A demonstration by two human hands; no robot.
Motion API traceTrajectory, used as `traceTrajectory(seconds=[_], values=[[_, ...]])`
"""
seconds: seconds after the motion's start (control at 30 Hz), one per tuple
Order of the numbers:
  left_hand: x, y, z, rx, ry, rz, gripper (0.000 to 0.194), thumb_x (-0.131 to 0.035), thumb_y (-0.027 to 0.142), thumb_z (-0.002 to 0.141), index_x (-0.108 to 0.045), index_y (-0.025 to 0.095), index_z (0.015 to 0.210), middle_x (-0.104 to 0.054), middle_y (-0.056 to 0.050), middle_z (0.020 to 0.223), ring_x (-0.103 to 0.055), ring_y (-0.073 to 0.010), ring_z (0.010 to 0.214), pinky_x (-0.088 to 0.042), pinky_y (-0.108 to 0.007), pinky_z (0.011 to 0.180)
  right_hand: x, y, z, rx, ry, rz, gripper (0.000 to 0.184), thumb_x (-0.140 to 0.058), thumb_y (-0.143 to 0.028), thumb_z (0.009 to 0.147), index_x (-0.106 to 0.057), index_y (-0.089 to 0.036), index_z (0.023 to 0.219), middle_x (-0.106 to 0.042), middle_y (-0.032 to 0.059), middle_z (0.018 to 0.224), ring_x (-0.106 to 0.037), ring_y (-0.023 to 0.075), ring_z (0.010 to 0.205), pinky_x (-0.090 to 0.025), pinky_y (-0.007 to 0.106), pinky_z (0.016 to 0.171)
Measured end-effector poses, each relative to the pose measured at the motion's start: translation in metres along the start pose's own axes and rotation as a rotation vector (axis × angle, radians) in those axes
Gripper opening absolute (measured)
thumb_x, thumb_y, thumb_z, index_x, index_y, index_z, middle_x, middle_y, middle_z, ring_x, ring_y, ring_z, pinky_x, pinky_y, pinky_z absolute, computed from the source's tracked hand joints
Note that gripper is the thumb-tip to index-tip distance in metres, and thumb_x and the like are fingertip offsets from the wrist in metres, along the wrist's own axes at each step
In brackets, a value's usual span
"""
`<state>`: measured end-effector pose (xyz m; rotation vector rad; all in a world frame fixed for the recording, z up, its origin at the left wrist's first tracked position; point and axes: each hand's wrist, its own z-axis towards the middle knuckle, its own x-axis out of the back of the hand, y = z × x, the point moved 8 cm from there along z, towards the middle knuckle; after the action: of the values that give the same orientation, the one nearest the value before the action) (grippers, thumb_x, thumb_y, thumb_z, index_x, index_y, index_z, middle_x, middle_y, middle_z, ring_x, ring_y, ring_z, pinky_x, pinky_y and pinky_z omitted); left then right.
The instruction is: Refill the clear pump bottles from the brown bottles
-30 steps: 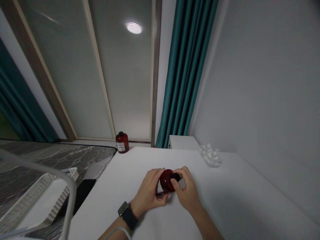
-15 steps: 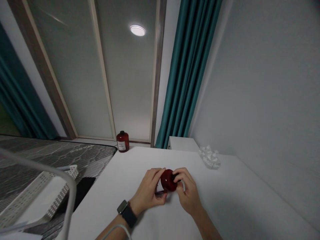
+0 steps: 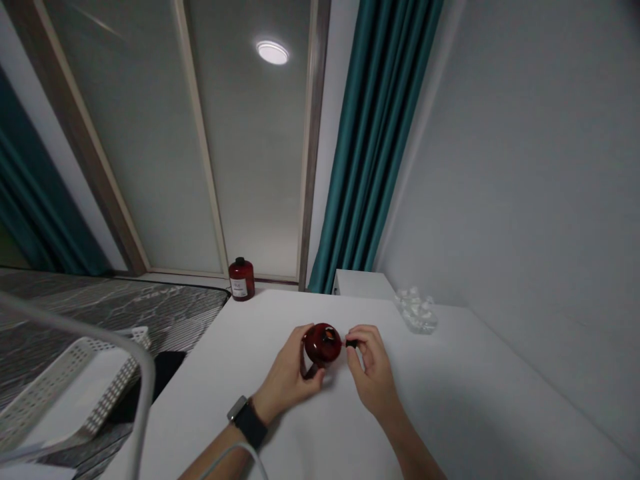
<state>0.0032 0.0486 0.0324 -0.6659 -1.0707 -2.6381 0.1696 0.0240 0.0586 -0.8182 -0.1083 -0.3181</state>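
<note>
A small dark red bottle (image 3: 321,343) is held just above the white table (image 3: 450,400), its open neck tipped toward me. My left hand (image 3: 290,373) is wrapped round the bottle's body; a dark watch sits on that wrist. My right hand (image 3: 373,373) is right of the bottle and pinches a small black cap (image 3: 351,344) between thumb and forefinger, a short way off the bottle's mouth.
A second dark red bottle (image 3: 241,279) with a white label stands at the table's far left corner by the window frame. A clear dish of white lumps (image 3: 417,311) sits at the far right near the wall. A white perforated basket (image 3: 70,393) lies to the left.
The black cap has come off the bottle and sits in my right fingers, slightly to the right. My left hand has turned the bottle so its open mouth faces me.
</note>
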Motion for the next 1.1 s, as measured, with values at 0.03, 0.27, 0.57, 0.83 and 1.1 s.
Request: traceTrajectory(seconds=[0.03, 0.27, 0.57, 0.83, 1.1], values=[[0.001, -0.005, 0.000, 0.046, 0.020, -0.006, 0.071, -0.064, 0.015, 0.072, -0.036, 0.017, 0.137, -0.054, -0.015, 0.130, -0.055, -0.0309, 0.121, -0.047, -0.050, 0.104, -0.002, 0.003, -0.001, -0.013, 0.002, 0.015, 0.013, -0.050, -0.017, 0.093, -0.060, -0.022, 0.101, -0.053, 0.0088, 0.102, -0.058, 0.0206, 0.095, -0.055, 0.038, 0.084], [0.015, -0.035, 0.002, 0.220, 0.161, 0.038, 0.063, -0.063, 0.021, 0.081, -0.036, 0.016, 0.138, -0.055, -0.015, 0.133, -0.056, -0.0299, 0.123, -0.043, -0.052, 0.107, -0.004, 0.043, 0.000, -0.114, -0.024, -0.069, 0.007, -0.055, -0.026, 0.091, -0.057, -0.021, 0.096, -0.061, 0.0065, 0.096, -0.064, 0.0192, 0.089, -0.058, 0.035, 0.081], [0.019, -0.047, 0.004, 0.272, 0.194, 0.049, 0.062, -0.062, 0.024, 0.084, -0.036, 0.018, 0.140, -0.054, -0.016, 0.136, -0.054, -0.0304, 0.126, -0.041, -0.054, 0.109, 0.015, 0.097, 0.011, -0.099, -0.200, -0.385, 0.012, -0.062, -0.020, 0.082, -0.058, -0.022, 0.071, -0.066, 0.0015, 0.078, -0.060, 0.0204, 0.078, -0.048, 0.035, 0.075], [0.012, -0.067, -0.001, 0.310, 0.159, 0.166, 0.075, -0.063, 0.028, 0.084, -0.025, 0.016, 0.148, -0.043, -0.021, 0.144, -0.044, -0.0389, 0.134, -0.039, -0.062, 0.108, 0.023, 0.121, 0.005, -0.103, -0.255, -0.579, 0.012, -0.064, -0.015, 0.083, -0.061, -0.022, 0.073, -0.067, 0.0016, 0.082, -0.058, 0.0226, 0.085, -0.040, 0.036, 0.080], [0.035, 0.003, -0.003, -0.109, 0.322, 0.417, 0.064, -0.058, 0.016, 0.086, -0.032, 0.021, 0.144, -0.048, -0.016, 0.128, -0.050, -0.0331, 0.118, -0.049, -0.055, 0.096, 0.025, 0.119, 0.001, -0.102, -0.285, -0.616, 0.011, -0.063, -0.014, 0.084, -0.060, -0.022, 0.077, -0.067, 0.0010, 0.085, -0.058, 0.0226, 0.086, -0.039, 0.036, 0.081]])
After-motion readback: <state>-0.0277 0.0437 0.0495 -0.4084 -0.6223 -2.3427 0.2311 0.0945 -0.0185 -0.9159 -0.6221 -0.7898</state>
